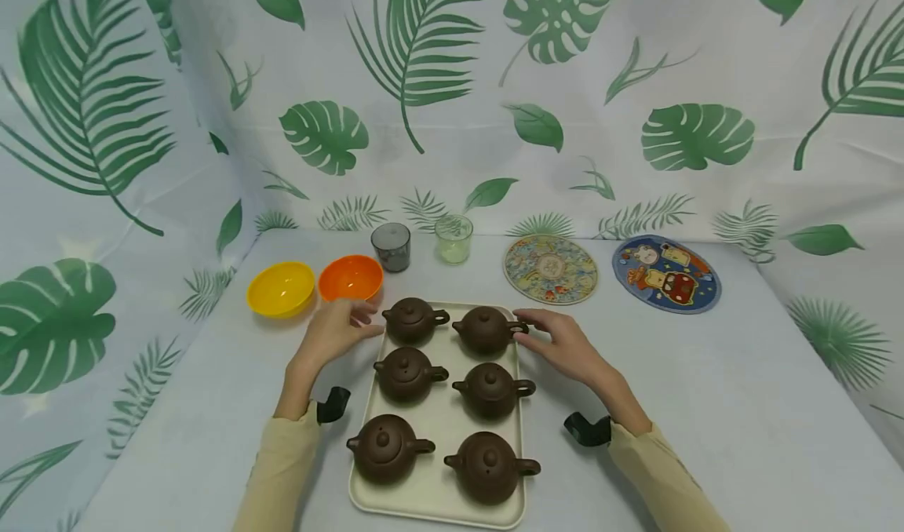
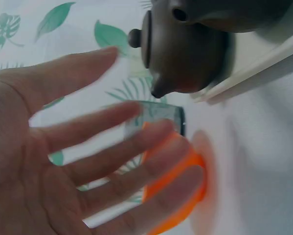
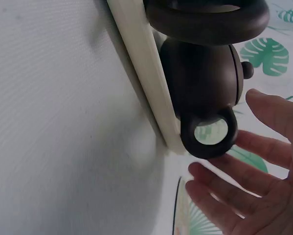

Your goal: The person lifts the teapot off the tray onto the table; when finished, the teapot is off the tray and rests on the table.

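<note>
Several dark brown teapots stand in two columns on a cream tray [image 1: 431, 501]. My left hand [image 1: 337, 332] is beside the far left teapot [image 1: 411, 322], fingers spread and apart from its spout; the left wrist view shows the palm [image 2: 43, 161] with nothing in it. At the far right teapot [image 1: 483, 332], my right hand [image 1: 561, 344] has its fingers around the handle side. In the right wrist view those fingers [image 3: 254, 174] are loosely extended near the handle [image 3: 209, 139], and whether they touch it is hard to tell.
Left of the tray sit a yellow bowl [image 1: 281, 290] and an orange bowl [image 1: 351, 279]. Behind are a grey glass [image 1: 391, 246] and a green glass [image 1: 453, 239]. A patterned round mat [image 1: 551, 269] and a blue oval mat [image 1: 667, 274] lie at the back right, before a leaf-print curtain [image 1: 452, 155].
</note>
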Tool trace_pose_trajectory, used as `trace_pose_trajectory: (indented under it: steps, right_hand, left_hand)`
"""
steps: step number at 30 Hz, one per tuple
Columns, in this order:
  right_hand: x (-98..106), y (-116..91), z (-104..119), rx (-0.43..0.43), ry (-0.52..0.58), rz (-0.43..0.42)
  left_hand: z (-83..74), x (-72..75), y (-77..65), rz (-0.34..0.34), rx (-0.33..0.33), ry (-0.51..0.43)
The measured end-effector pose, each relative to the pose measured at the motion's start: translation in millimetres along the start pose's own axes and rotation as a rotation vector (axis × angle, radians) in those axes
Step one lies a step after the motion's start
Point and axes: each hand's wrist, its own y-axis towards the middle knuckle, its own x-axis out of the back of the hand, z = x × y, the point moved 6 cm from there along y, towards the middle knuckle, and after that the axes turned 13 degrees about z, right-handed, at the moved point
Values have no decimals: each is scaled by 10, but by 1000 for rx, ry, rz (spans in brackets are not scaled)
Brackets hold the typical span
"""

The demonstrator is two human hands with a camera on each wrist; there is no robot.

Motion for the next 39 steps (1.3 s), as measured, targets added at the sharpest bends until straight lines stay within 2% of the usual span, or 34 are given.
trace_pose_trajectory:
  steps: [3,7,10,15,22,27,33,39]
  right_hand:
    - [-37,76,-21,19,83,8]
    - [-46,150,-47,20,121,1]
    - [-37,179,-66,26,100,-4]
    - [-10,196,-93,37,80,-12]
    - [24,193,-133,39,98,-43]
    - [43,164,-182,3,126,-51]
    - [88,145,-181,-47,157,-53]
    - [44,208,-186,-52,253,-40]
  left_hand:
    - [147,-92,45,105,112,-88]
    - [312,-227,108,170,214,-317]
    - [397,-301,145,153,253,-450]
    - [483,-355,183,77,304,-563]
    - [511,-428,239,41,292,-629]
    - [516,-493,276,53,288,-658]
    - [464,-512,301,66,271,-649]
    - [463,-457,216,87,252,-655]
